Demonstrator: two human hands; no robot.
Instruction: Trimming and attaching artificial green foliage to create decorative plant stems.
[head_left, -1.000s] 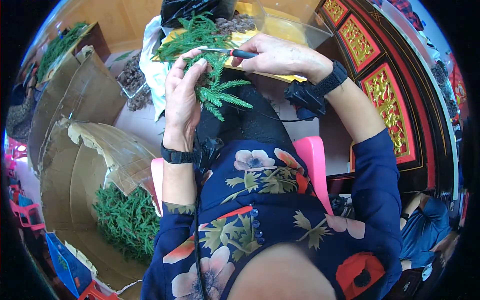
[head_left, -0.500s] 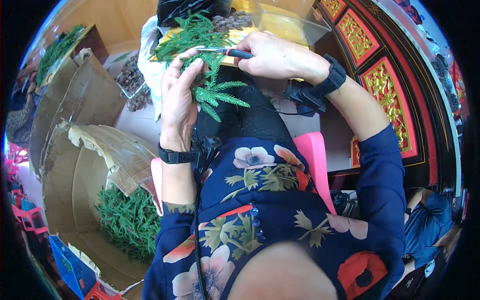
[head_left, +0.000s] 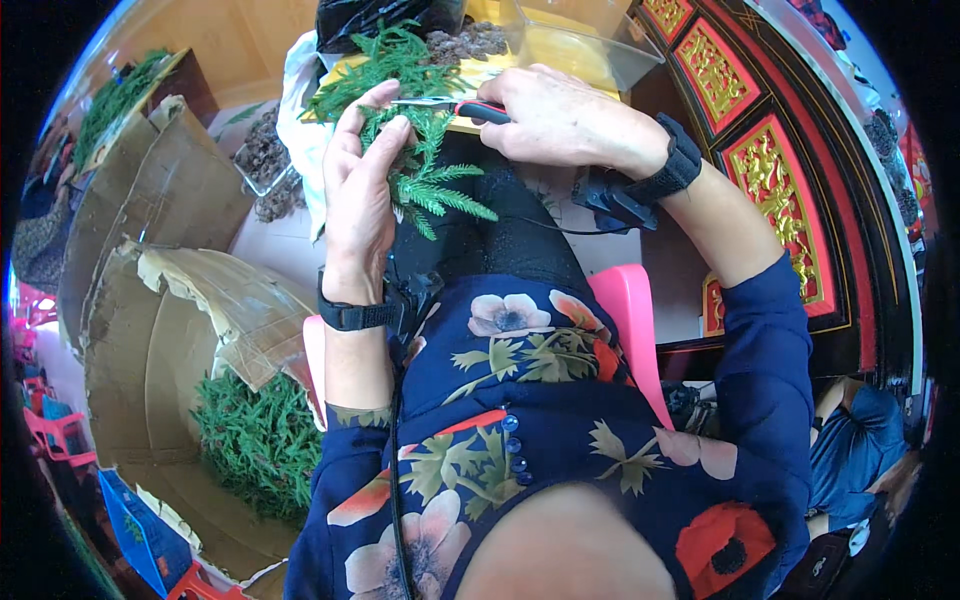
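My left hand [head_left: 358, 190] grips a green conifer-like sprig [head_left: 432, 182] over my lap, thumb and fingers pinching its stem. My right hand [head_left: 568, 120] holds small scissors with red and black handles [head_left: 458, 106]; the blades point left and meet the sprig near my left fingertips. Both wrists wear black bands. More green sprigs [head_left: 385, 60] lie just beyond the hands on a yellow surface.
A large open cardboard box [head_left: 150, 360] at my left holds a heap of green sprigs [head_left: 262, 440]. A clear plastic tub [head_left: 590, 40] and a dark bag [head_left: 375, 15] stand ahead. Dark carved furniture with gold panels [head_left: 790, 170] runs along the right. I sit on a pink stool [head_left: 628, 310].
Both hands and the sprig have risen slightly toward the far side. The scissors stay at the sprig's stem, and my left grip is unchanged.
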